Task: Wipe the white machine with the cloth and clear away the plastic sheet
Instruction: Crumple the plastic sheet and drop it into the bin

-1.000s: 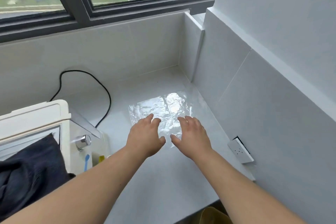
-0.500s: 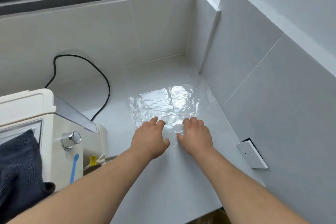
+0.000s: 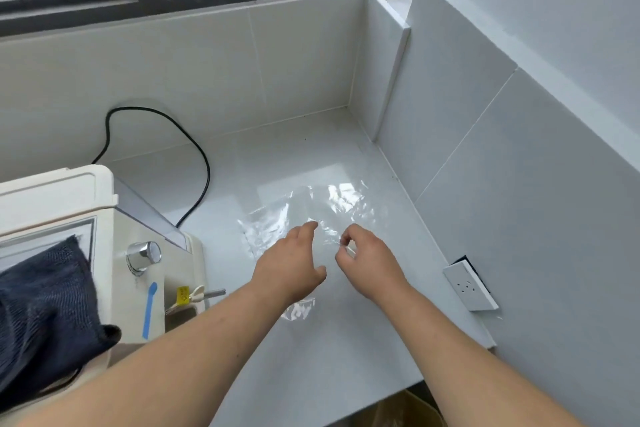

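Head view, the only view on hand. Item: plastic sheet [image 3: 311, 215], count one, clear and creased, lying flat on the white desk [image 3: 346, 357] toward its far right corner, close to the right wall. A crumpled near edge shows under my left wrist. Item: left hand [image 3: 294, 267], count one, fingers straight and spread, laid on the sheet and holding nothing. Item: right hand [image 3: 367, 263], count one, thumb and forefinger closed in what looks like a pinch on a fold of the sheet, other fingers curled. Item: white machine [image 3: 69, 204], count one, at the desk's left edge, well apart from the sheet. Item: cloth [image 3: 41, 305], count one, dark, draped over the machine's front, touched by neither hand. Also listed: one chrome knob [image 3: 143, 255], one black cable [image 3: 194, 156] looping behind the machine, and one wall socket [image 3: 469, 284] by the desk's right edge. Risks, as I judge them: the film may cling to the glossy desk, so the small pinch could slip off. If the left hand stays weighted while the right lifts, the sheet could stretch or tear. A loose sheet could slide off the near edge.
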`<action>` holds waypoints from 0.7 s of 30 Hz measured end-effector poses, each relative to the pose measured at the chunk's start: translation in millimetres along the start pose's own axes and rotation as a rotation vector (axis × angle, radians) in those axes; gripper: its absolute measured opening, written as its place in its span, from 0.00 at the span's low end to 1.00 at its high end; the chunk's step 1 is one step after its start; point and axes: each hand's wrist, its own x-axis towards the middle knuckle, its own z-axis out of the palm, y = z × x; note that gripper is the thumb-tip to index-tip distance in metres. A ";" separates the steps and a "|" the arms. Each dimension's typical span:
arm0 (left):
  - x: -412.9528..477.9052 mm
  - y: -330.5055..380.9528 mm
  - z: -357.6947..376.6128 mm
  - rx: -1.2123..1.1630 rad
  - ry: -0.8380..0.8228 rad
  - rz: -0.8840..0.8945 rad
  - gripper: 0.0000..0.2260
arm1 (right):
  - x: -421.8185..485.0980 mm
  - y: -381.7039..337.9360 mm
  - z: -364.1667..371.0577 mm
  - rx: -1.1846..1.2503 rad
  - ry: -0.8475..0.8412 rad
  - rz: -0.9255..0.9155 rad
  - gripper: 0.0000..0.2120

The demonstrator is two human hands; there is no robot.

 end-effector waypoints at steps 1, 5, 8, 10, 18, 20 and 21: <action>-2.5 2.6 -2.1 -0.017 0.019 0.007 0.39 | -4.9 -6.0 -5.5 0.121 -0.016 0.040 0.02; -16.4 14.1 -11.9 -0.061 0.049 0.051 0.36 | -24.5 -31.8 -25.8 0.514 -0.015 0.087 0.05; -29.6 20.4 -22.3 -0.193 0.046 0.060 0.26 | -40.1 -46.8 -38.4 0.765 -0.003 0.087 0.05; -40.2 22.9 -30.0 -0.339 0.023 0.075 0.18 | -51.9 -53.0 -46.1 0.854 0.042 0.095 0.07; -102.5 34.2 -56.0 -0.799 0.018 0.160 0.04 | -121.6 -73.2 -41.7 0.656 0.243 0.372 0.17; -122.6 32.9 -61.3 -0.874 0.020 0.200 0.05 | -144.9 -84.5 -33.6 0.765 0.127 0.468 0.24; -132.8 32.2 -63.9 -0.898 0.020 0.212 0.07 | -154.8 -88.8 -28.3 0.854 0.078 0.487 0.25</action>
